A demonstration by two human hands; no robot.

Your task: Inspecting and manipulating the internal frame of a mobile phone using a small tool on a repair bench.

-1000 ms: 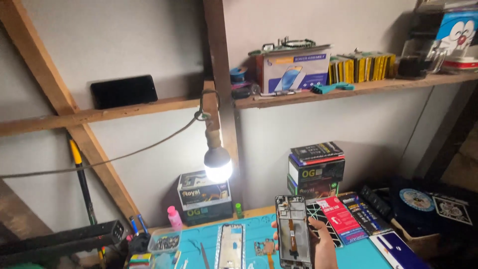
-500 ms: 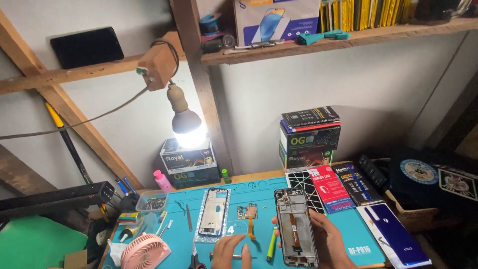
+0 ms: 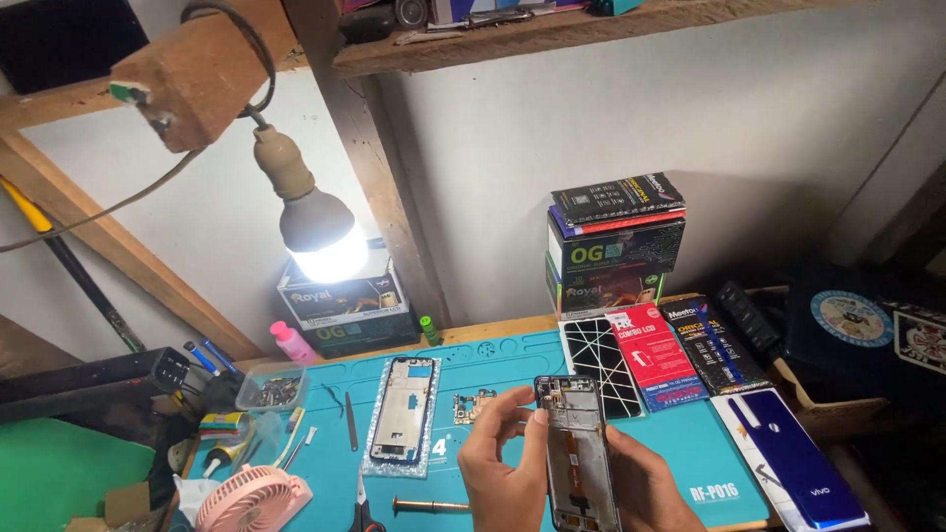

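Note:
My left hand (image 3: 503, 463) and my right hand (image 3: 641, 488) together hold an opened phone body (image 3: 576, 453) upright over the blue work mat (image 3: 493, 360), its inner parts facing me. Left fingers pinch its upper left edge; the right hand cups its lower right side. An empty phone frame (image 3: 402, 409) lies flat on the mat to the left. A small circuit board (image 3: 471, 405) lies between the frame and my left hand. Below the frame lie scissors (image 3: 362, 507) and a screwdriver (image 3: 429, 506).
A lit bulb (image 3: 317, 229) hangs over the bench's back left. Stacked boxes (image 3: 616, 241) stand at the back wall, flat packaged parts (image 3: 655, 355) lie right of the mat, a blue phone box (image 3: 793, 468) at far right. A pink fan (image 3: 254, 500), tweezers (image 3: 350, 422), and a parts tray (image 3: 272, 389) sit left.
The camera has tilted down and closer to the bench. My left hand has come up onto the phone body, which both hands now hold raised nearer to me.

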